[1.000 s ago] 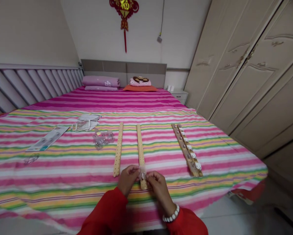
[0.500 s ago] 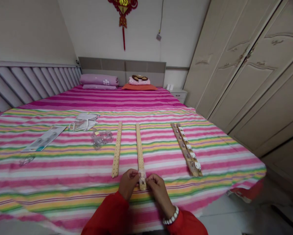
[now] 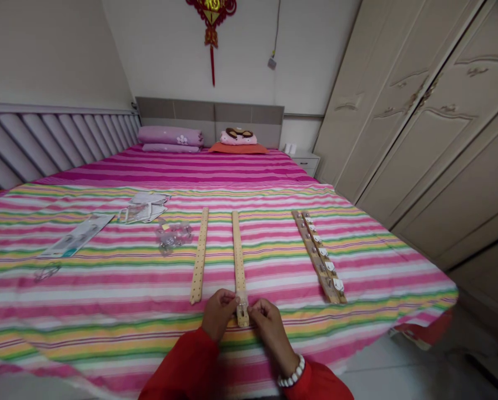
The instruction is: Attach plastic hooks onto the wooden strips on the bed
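A narrow wooden strip with rows of holes (image 3: 237,250) lies lengthwise in front of me. Across its near end sits a clear adhesive hook (image 3: 242,304), its plastic backing see-through and its metal part shiny. My left hand (image 3: 219,313) pinches the backing's left edge between thumb and fingers. On the opposite edge my right hand (image 3: 269,322), with a white bead bracelet at the wrist, is closed in the same kind of pinch. A second holed wooden strip (image 3: 199,258) lies parallel on the left. The contact under the hook is too small to make out.
Two wooden strips bearing metal hooks (image 3: 317,253) lie on the right. To the left are a pile of clear hooks (image 3: 174,235), white packets (image 3: 149,206), a long package (image 3: 78,236) and a small clear item (image 3: 48,271). Everything rests on a striped bedsheet (image 3: 369,278).
Both hands stay at the hook on the strip's near end, with barely any finger movement. The metal part of the hook looks slightly differently turned. The whole view has shifted a little.
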`<state>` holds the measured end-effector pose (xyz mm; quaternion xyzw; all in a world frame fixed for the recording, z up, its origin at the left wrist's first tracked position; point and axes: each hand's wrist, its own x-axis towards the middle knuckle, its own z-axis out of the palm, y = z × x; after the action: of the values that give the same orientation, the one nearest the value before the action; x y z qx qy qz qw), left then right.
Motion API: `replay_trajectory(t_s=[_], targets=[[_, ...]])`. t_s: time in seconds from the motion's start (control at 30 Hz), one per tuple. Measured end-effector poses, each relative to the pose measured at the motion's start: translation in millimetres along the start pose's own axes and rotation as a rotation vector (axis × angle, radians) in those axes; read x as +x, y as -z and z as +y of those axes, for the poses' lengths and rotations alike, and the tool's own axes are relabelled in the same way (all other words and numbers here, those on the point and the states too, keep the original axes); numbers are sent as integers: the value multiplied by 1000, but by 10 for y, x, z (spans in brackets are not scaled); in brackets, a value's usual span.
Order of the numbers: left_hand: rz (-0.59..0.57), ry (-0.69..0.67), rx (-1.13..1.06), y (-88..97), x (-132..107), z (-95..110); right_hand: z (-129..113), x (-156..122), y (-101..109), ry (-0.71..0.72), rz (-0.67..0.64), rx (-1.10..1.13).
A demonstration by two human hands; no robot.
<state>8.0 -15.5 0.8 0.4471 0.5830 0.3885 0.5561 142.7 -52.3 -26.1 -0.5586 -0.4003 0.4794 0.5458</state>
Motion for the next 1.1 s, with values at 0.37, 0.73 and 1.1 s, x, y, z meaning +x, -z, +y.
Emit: replay_trajectory(t_s=[0.37, 0.73, 1.1], targets=[[-185, 167, -97, 19, 47, -62, 5, -30, 10, -85, -36, 116], [-275, 249, -171, -37, 168, -28, -6, -4, -27, -282, -202, 180], [-154, 49, 154, -55, 255, -107, 53, 33, -36, -369, -184, 284]])
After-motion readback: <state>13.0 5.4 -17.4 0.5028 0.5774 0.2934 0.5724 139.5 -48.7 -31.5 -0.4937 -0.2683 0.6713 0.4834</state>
